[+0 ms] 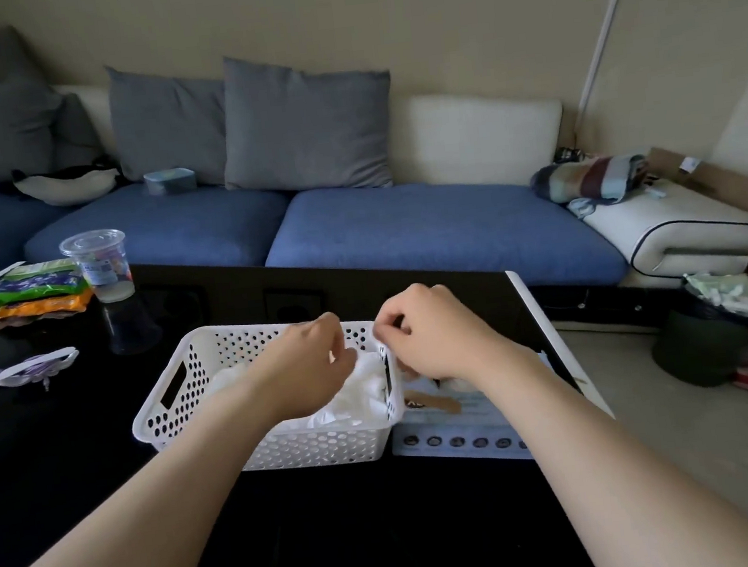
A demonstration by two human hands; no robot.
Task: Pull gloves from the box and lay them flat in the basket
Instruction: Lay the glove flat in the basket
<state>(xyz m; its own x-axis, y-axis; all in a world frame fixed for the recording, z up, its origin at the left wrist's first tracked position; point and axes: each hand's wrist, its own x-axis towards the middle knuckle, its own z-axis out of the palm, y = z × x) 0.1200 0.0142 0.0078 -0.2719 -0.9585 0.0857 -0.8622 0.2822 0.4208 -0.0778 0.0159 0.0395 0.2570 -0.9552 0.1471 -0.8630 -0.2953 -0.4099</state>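
Centrally, left hand's (311, 366) grip pinches the gloves (365, 395) inside the basket (316, 451); right hand's (433, 337) grip is curled above the box (461, 431), its hold indiscernible.

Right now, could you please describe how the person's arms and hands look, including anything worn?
The left forearm and right forearm are bare, no sleeves in frame. The left hand and right hand wear no gloves; no watch, ring or bracelet is visible.

One head cam, wide-angle, faces fwd & down over black table (58, 455) toward sofa (403, 229); left hand (307, 366) & right hand (433, 337) close, mid-frame.
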